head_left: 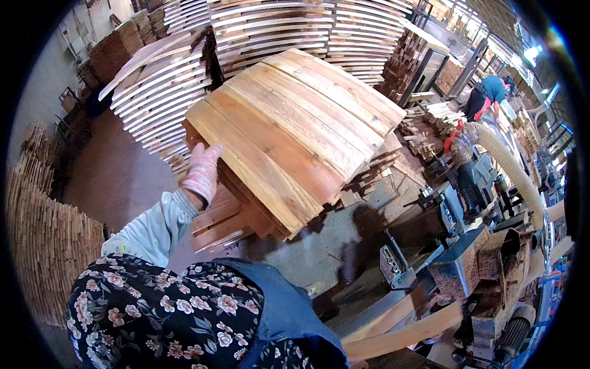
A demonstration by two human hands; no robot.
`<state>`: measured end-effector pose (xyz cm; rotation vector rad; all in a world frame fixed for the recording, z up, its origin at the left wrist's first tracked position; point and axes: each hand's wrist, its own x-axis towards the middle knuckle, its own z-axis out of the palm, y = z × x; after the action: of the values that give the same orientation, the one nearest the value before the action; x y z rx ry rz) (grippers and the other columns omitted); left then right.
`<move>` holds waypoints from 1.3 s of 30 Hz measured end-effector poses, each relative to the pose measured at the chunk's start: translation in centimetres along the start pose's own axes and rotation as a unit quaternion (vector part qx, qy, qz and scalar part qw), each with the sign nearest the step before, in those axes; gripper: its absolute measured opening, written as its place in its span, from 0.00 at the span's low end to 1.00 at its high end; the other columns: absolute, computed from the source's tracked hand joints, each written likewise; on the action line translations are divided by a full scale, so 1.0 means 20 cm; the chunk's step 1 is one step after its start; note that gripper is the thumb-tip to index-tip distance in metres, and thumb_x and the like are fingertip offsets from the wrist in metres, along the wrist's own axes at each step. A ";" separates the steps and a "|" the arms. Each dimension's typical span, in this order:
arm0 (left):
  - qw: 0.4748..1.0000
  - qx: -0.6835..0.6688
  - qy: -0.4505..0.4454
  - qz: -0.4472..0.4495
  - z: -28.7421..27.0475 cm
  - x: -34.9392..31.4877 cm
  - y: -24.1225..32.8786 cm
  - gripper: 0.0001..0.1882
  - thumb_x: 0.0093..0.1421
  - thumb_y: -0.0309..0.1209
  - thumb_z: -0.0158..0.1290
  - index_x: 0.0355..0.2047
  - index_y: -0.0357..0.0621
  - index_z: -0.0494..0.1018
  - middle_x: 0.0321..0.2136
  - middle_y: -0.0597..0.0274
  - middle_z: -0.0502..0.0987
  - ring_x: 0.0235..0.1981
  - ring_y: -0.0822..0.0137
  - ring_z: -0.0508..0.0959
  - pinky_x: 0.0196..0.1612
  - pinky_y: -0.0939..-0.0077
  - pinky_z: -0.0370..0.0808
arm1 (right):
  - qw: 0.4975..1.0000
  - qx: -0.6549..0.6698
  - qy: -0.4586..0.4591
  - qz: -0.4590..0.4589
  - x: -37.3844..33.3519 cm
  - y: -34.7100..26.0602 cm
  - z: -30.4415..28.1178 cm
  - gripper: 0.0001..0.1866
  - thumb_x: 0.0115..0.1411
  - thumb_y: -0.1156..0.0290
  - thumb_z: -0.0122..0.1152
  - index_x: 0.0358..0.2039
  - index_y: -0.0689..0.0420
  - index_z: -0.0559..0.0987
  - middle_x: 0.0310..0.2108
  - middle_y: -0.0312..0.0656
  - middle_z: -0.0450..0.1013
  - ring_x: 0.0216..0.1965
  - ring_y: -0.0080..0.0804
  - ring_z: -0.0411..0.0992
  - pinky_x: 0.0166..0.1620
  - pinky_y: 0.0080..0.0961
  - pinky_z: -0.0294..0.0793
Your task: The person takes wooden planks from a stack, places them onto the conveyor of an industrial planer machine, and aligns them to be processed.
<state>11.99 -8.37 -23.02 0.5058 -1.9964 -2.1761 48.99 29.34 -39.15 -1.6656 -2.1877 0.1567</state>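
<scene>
My left hand [201, 174], in a white and pink knitted glove, is at the left edge of a stack of boards. Its fingers stretch up and slightly apart against the near-left board [264, 163], with no clear grip around it. Several planed wooden boards [295, 117] lie side by side on top of this stack. Of my right hand [359, 365] only a sliver shows at the lower edge; its fingers are hidden. Right beside it, a loose board [409, 335] slants across in front of a machine, and whether the hand holds it cannot be seen.
Tall stacks of wood strips [270, 27] stand behind the boards, with another pile [52, 240] at far left. On the right are a metal machine [455, 270] and a ribbed hose [507, 157]. Offcuts litter the floor [329, 237]. Another person [488, 95] bends at far right.
</scene>
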 end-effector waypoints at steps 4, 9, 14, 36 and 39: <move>0.989 0.123 -0.084 -0.012 0.01 -0.04 0.16 0.24 0.63 0.46 0.64 0.53 0.50 0.73 0.52 0.64 0.78 0.47 0.62 0.74 0.47 0.55 0.71 | 0.986 -0.058 0.030 0.153 0.22 0.31 0.06 0.53 0.52 0.41 0.74 0.74 0.50 0.65 0.64 0.50 0.71 0.63 0.55 0.70 0.64 0.51 0.70; 0.991 -0.019 -0.091 -0.099 -0.01 0.15 0.11 0.21 0.66 0.40 0.67 0.57 0.54 0.76 0.50 0.61 0.82 0.50 0.59 0.80 0.49 0.51 0.76 | 0.950 -0.104 0.010 0.295 0.23 0.43 0.05 0.56 0.50 0.41 0.76 0.75 0.49 0.63 0.65 0.48 0.70 0.63 0.53 0.69 0.65 0.50 0.70; 0.975 -0.171 -0.080 -0.121 0.09 0.31 0.02 0.29 0.65 0.29 0.68 0.65 0.44 0.72 0.60 0.56 0.79 0.59 0.55 0.78 0.65 0.54 0.75 | 0.984 -0.068 0.005 0.166 -0.43 0.65 -0.01 0.54 0.52 0.42 0.75 0.75 0.50 0.64 0.65 0.50 0.70 0.65 0.55 0.69 0.65 0.49 0.69; 0.990 -0.102 -0.082 -0.055 0.47 0.27 0.18 0.26 0.66 0.37 0.67 0.63 0.50 0.76 0.58 0.56 0.80 0.55 0.57 0.81 0.55 0.54 0.83 | 0.998 -0.027 -0.008 -0.060 0.08 0.60 -0.05 0.27 0.65 0.58 0.61 0.56 0.66 0.76 0.60 0.64 0.72 0.58 0.66 0.72 0.62 0.54 0.71; 0.968 -0.157 -0.160 -0.110 0.66 -0.01 0.20 0.26 0.66 0.36 0.67 0.63 0.50 0.76 0.59 0.57 0.80 0.57 0.59 0.80 0.57 0.57 0.82 | 0.986 0.165 -0.002 0.019 0.28 0.60 0.02 0.28 0.61 0.65 0.67 0.60 0.64 0.77 0.62 0.57 0.73 0.61 0.60 0.72 0.66 0.48 0.70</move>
<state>7.19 3.65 -18.26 0.3615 -1.7437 -2.8017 58.46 38.25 -42.02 -1.5189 -2.0031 0.5035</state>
